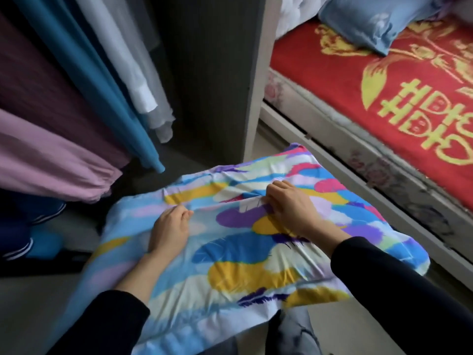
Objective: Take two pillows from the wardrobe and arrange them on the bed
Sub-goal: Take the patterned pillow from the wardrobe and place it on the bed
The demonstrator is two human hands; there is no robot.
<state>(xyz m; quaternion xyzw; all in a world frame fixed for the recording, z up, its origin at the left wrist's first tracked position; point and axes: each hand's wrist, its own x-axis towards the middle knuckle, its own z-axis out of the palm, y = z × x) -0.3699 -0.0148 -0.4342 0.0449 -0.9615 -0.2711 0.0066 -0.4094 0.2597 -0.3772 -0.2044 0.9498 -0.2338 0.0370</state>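
One feather-print pillow, multicolour, held flat in front of person, between open wardrobe at left and bed at right. Left hand and right hand both closed, each pinching fold of cover on top face. Pillow's far corner near white wardrobe post; right edge just beside bed frame, narrow floor strip between. Hanging garments fill wardrobe left. Second pillow, pale blue pillow, lying on red bedspread at head of bed.

The feather-print pillow is showing smooth, slightly glossy cloth, while the red bedspread is looking matt and woven.
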